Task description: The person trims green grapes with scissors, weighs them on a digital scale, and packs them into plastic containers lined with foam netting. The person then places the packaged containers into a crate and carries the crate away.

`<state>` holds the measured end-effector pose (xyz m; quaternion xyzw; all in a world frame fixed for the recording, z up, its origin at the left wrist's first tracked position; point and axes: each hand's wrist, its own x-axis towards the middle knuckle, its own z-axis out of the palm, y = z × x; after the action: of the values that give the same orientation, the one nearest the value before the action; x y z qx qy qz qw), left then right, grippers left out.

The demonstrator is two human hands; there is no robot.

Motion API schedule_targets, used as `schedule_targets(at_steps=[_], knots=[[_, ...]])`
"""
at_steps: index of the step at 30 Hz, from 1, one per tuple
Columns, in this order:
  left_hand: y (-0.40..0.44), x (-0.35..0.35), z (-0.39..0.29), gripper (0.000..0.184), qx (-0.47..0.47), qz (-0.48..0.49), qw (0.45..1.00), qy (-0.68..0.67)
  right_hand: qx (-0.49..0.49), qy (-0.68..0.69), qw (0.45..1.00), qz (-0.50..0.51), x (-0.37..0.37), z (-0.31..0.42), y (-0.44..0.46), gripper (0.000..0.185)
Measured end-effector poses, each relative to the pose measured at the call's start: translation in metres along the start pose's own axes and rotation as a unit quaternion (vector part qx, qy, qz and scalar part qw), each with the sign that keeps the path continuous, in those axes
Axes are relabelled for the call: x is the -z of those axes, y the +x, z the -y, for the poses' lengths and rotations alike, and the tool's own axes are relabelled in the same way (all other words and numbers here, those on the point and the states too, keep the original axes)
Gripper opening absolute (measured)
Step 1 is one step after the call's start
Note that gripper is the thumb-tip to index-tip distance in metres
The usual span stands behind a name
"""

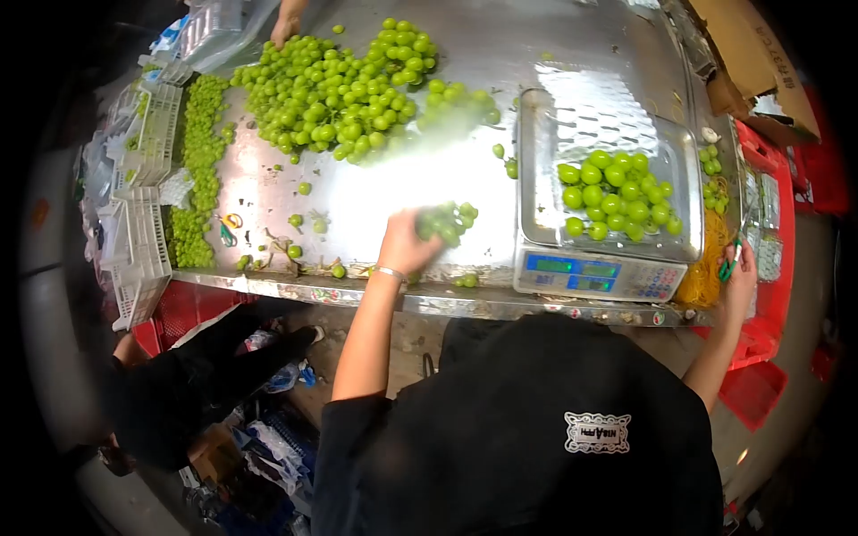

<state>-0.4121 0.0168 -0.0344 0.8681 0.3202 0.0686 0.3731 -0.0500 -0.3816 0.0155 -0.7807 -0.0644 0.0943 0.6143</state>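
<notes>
My left hand (411, 243) is over the metal table (349, 201), its fingers closed around a small bunch of green grapes (451, 221), slightly smeared by motion. Out to the right, beyond the scale, my right hand (738, 272) grips green-handled scissors (731, 261), blades pointing away from me. Between my hands stands a digital scale (608, 272) with its display lit. On its tray, a larger bunch of green grapes (617, 198) rests in a clear container, beside white foam netting (594, 112).
A large heap of grapes (331, 98) covers the back left, touched by another person's hand (286, 27). White crates (147, 143) line the left edge. Orange-handled scissors (232, 221) lie near loose grapes. Yellow netting (706, 268) and a red crate (760, 330) are at the right.
</notes>
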Motion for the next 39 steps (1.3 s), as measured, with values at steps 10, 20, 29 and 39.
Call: schedule_targets(at_steps=[10,20,29,39], knots=[[-0.002,0.047,0.093,0.027,0.052,-0.21,0.926,-0.31,-0.013,0.002,0.998,-0.063,-0.004,0.009,-0.029,0.033],[0.096,0.09,-0.017,0.048,-0.042,-0.101,0.46,-0.881,0.021,0.037,0.997,-0.062,-0.005,-0.009,-0.025,0.032],[0.288,0.099,-0.054,0.044,0.064,-0.179,0.466,-0.864,0.053,0.076,0.995,-0.044,-0.012,-0.013,-0.049,0.021],[0.169,0.095,-0.024,0.044,0.078,-0.192,0.414,-0.886,-0.029,0.065,0.994,-0.085,-0.026,-0.01,-0.05,0.035]])
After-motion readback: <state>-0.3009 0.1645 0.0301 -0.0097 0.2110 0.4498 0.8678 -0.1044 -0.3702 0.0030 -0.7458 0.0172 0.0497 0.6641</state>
